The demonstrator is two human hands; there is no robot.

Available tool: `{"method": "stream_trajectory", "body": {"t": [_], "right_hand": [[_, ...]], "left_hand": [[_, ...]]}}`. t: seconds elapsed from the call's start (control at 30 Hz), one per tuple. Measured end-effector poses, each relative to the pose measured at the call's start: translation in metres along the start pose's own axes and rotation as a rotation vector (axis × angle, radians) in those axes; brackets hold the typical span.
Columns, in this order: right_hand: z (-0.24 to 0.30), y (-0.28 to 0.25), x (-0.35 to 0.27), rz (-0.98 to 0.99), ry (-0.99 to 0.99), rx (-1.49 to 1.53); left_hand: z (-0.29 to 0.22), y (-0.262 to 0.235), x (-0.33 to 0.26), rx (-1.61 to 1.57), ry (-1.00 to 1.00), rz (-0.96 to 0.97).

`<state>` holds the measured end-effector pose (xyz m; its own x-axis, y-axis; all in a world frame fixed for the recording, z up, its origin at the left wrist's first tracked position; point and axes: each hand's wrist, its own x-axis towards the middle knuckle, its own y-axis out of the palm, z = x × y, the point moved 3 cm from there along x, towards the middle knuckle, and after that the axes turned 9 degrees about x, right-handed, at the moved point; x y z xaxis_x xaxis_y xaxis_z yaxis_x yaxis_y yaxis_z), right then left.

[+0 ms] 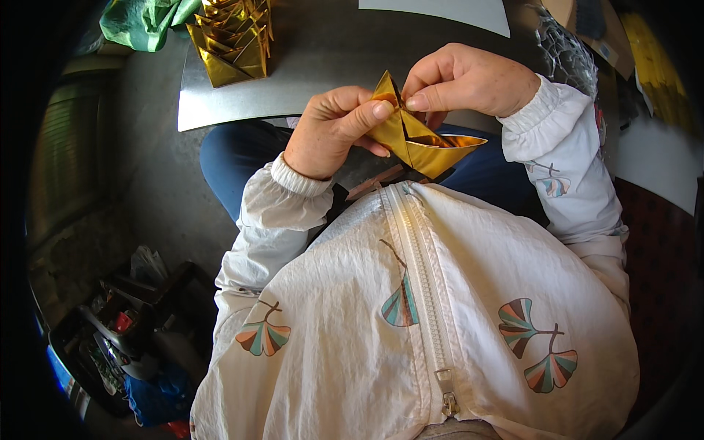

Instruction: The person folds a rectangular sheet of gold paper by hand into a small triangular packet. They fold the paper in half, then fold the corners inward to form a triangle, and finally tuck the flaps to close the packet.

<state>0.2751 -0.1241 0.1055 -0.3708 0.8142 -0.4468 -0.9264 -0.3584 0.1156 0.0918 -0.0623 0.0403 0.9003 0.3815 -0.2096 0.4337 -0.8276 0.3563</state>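
Note:
Between my hands, above my lap, is a folded gold foil paper boat shape (pixel 433 155) with pointed ends and an open hollow. My left hand (pixel 330 126) pinches its left side, thumb on the front face and fingers behind. At its upper edge, beside the raised point, my right hand (pixel 469 82) closes thumb and forefinger on the foil. The other right fingers curl in, partly hidden. A nested stack of similar gold folded pieces (pixel 233 55) stands on the grey table (pixel 315 66), beyond my left hand.
Green cloth or plastic (pixel 147 22) lies at the far left. A white sheet (pixel 440 13) rests at the table's far side. Clear crinkled plastic (pixel 565 51) and yellow material (pixel 660 66) are at the right. A dark bin-like container with mixed items (pixel 117 337) stands on the floor, lower left.

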Motion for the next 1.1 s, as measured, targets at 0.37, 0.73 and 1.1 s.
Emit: {"method": "stream_trajectory", "body": {"t": [0.37,0.73,1.1], "right_hand": [[0.002,-0.001,0.003,-0.049,-0.009,-0.101],[-0.004,0.001,0.008,-0.083,-0.016,-0.075],[-0.006,-0.003,0.029,-0.032,0.014,0.174]], "left_hand": [[-0.002,-0.001,0.001,0.019,-0.006,-0.028],[-0.005,0.008,0.0,0.114,-0.042,-0.149],[0.002,-0.005,0.002,0.157,0.231,-0.407]]}}
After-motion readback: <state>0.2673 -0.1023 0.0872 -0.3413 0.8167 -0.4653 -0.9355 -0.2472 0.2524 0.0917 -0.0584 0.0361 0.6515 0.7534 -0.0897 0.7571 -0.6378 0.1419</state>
